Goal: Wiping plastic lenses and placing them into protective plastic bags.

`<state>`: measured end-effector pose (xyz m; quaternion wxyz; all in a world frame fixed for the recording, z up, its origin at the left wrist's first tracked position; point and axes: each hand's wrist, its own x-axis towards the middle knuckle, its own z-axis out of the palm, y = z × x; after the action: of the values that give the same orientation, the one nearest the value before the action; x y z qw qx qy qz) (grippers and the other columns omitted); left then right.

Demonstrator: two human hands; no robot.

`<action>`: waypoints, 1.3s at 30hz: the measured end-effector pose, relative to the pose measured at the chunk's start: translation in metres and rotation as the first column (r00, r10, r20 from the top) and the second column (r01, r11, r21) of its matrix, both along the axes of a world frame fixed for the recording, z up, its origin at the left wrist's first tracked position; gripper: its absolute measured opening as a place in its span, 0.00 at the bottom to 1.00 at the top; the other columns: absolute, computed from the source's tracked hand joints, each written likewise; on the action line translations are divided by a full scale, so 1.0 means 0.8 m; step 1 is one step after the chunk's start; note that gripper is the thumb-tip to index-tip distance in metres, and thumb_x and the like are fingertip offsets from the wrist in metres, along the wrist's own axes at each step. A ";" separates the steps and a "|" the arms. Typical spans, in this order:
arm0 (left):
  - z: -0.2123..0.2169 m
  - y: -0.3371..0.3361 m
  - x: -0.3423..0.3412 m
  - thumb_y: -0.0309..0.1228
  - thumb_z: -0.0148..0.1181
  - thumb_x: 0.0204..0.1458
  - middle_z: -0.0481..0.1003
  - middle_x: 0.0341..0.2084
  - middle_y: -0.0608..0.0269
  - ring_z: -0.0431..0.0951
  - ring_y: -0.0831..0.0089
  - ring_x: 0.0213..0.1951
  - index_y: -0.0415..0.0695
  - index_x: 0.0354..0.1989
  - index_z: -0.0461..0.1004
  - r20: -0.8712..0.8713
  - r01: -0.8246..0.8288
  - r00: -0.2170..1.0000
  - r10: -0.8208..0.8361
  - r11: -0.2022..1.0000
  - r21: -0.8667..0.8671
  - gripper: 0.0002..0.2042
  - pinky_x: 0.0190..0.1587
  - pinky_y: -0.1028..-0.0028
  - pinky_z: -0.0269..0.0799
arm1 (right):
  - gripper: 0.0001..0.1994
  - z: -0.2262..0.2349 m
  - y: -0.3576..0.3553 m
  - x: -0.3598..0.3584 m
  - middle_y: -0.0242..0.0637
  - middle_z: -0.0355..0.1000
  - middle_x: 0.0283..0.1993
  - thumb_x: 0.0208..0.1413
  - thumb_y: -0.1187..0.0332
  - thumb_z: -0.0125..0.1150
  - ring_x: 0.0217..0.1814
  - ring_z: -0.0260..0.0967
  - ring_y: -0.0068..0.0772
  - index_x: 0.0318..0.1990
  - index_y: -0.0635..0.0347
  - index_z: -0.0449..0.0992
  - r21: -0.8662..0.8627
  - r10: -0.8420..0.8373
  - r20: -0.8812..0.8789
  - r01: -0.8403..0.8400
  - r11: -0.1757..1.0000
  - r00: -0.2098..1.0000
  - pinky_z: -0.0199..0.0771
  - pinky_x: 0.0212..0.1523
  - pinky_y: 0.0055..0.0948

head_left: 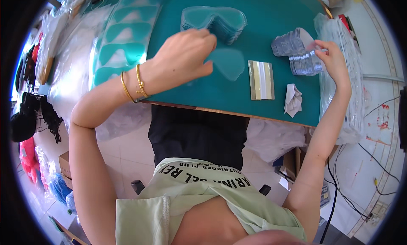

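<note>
My left hand (184, 54), with gold bracelets at the wrist, is over the green table with its fingers curled; whatever it pinches is hidden. Beside its thumb lies a clear goggle-shaped lens (231, 63), partly covered by the hand. Just beyond stands a neat stack of clear goggle lenses (214, 18). My right hand (334, 62) pinches thumb and forefinger at the edge of a clear lens, by another pile of lenses (303, 63) lying tipped over at the right. Between the hands are a flat, striped yellow-and-white packet (261, 80) and a crumpled white paper (293, 100).
On the left of the green tabletop (271, 12) lies a row of clear lens shapes in plastic film (123, 33). Clear plastic bags (339, 88) line the right edge. The table's wooden front edge (203, 108) runs before my lap. Black cables (335, 190) hang at the right.
</note>
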<state>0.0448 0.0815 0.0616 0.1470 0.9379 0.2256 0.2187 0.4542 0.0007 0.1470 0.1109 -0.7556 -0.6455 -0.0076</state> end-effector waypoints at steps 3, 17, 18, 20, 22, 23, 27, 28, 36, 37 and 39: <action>0.031 0.039 0.015 0.31 0.64 0.44 0.75 0.31 0.51 0.77 0.52 0.38 0.36 0.32 0.73 0.119 -0.055 0.992 0.042 0.993 0.106 0.12 0.40 0.58 0.74 | 0.15 0.005 0.002 -0.003 0.37 0.72 0.45 0.58 0.70 0.64 0.37 0.67 0.28 0.53 0.61 0.79 -0.028 0.024 0.016 -0.024 0.999 1.000 0.71 0.43 0.27; 0.043 0.044 0.026 0.31 0.63 0.50 0.76 0.36 0.51 0.76 0.58 0.42 0.37 0.45 0.77 0.292 -0.168 0.944 0.153 0.985 0.028 0.16 0.47 0.64 0.73 | 0.15 -0.134 -0.031 -0.281 0.40 0.72 0.39 0.55 0.72 0.66 0.35 0.73 0.40 0.51 0.58 0.80 0.158 0.450 -0.227 -0.423 0.892 0.864 0.74 0.39 0.33; 0.035 0.034 0.015 0.27 0.64 0.53 0.77 0.39 0.57 0.77 0.66 0.40 0.40 0.50 0.76 0.274 -0.178 0.949 0.156 0.982 0.059 0.16 0.46 0.69 0.73 | 0.15 -0.139 -0.036 -0.280 0.40 0.72 0.38 0.55 0.72 0.67 0.34 0.73 0.39 0.51 0.57 0.80 0.244 0.412 -0.367 -0.342 0.908 0.834 0.74 0.38 0.32; 0.021 0.008 -0.024 0.28 0.66 0.51 0.77 0.37 0.57 0.77 0.65 0.38 0.40 0.50 0.77 0.235 -0.194 0.951 0.198 0.980 -0.041 0.17 0.44 0.69 0.73 | 0.14 -0.129 -0.049 -0.265 0.38 0.73 0.36 0.57 0.71 0.66 0.34 0.73 0.32 0.51 0.56 0.80 0.241 0.271 -0.509 -0.167 0.956 0.817 0.73 0.37 0.29; 0.001 -0.013 -0.049 0.30 0.68 0.48 0.77 0.35 0.58 0.77 0.64 0.37 0.40 0.49 0.77 0.190 -0.242 0.945 0.266 0.960 -0.144 0.18 0.43 0.69 0.73 | 0.11 -0.143 -0.071 -0.209 0.34 0.77 0.41 0.61 0.68 0.63 0.36 0.71 0.24 0.50 0.56 0.81 0.367 0.131 -0.490 0.068 0.928 0.862 0.72 0.40 0.25; -0.008 -0.025 -0.061 0.29 0.68 0.49 0.76 0.36 0.59 0.76 0.66 0.37 0.41 0.52 0.76 0.142 -0.242 0.951 0.276 0.945 -0.218 0.20 0.43 0.70 0.73 | 0.11 -0.134 -0.084 -0.187 0.35 0.78 0.43 0.63 0.66 0.62 0.38 0.72 0.25 0.50 0.56 0.81 0.346 -0.037 -0.319 0.153 0.926 0.947 0.72 0.42 0.24; -0.035 -0.057 -0.075 0.34 0.72 0.46 0.72 0.46 0.56 0.72 0.60 0.48 0.41 0.56 0.74 0.031 -0.276 0.954 0.297 0.917 -0.289 0.27 0.51 0.66 0.70 | 0.15 -0.162 -0.150 -0.097 0.36 0.72 0.55 0.65 0.65 0.60 0.47 0.72 0.28 0.57 0.51 0.79 0.156 -0.241 -0.174 0.268 0.951 0.955 0.72 0.47 0.24; -0.043 -0.064 -0.076 0.36 0.73 0.44 0.71 0.49 0.55 0.70 0.57 0.51 0.40 0.56 0.73 0.034 -0.257 0.963 0.268 0.948 -0.188 0.29 0.53 0.64 0.69 | 0.14 -0.162 -0.151 -0.101 0.34 0.73 0.53 0.65 0.66 0.59 0.45 0.72 0.24 0.56 0.51 0.79 0.153 -0.226 -0.198 0.258 0.954 0.954 0.72 0.46 0.23; -0.050 -0.081 -0.088 0.36 0.75 0.40 0.67 0.54 0.56 0.67 0.57 0.56 0.42 0.59 0.71 -0.038 -0.341 0.938 0.344 0.899 -0.275 0.34 0.60 0.64 0.64 | 0.10 -0.140 -0.081 -0.279 0.30 0.77 0.42 0.59 0.77 0.66 0.41 0.73 0.19 0.48 0.64 0.79 0.245 0.102 -0.575 0.052 0.968 0.812 0.74 0.41 0.20; -0.051 -0.080 -0.089 0.36 0.75 0.41 0.67 0.53 0.57 0.67 0.57 0.56 0.42 0.58 0.72 -0.024 -0.339 0.938 0.346 0.900 -0.274 0.33 0.60 0.65 0.64 | 0.09 -0.143 -0.066 -0.300 0.30 0.77 0.41 0.56 0.77 0.67 0.40 0.74 0.21 0.45 0.61 0.80 0.304 0.289 -0.534 -0.139 0.942 0.794 0.74 0.40 0.21; -0.055 -0.080 -0.094 0.36 0.75 0.41 0.68 0.53 0.57 0.67 0.57 0.56 0.42 0.57 0.73 -0.028 -0.338 0.939 0.343 0.905 -0.258 0.32 0.60 0.65 0.64 | 0.11 -0.161 -0.037 -0.345 0.36 0.74 0.38 0.49 0.78 0.67 0.40 0.75 0.38 0.41 0.57 0.79 0.443 0.576 -0.356 -0.409 0.798 0.736 0.76 0.38 0.32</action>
<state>-0.0305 0.0173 0.0179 0.2298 0.8548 0.4110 0.2182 0.1779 -0.0287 0.0185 0.3899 -0.5016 -0.7660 0.0978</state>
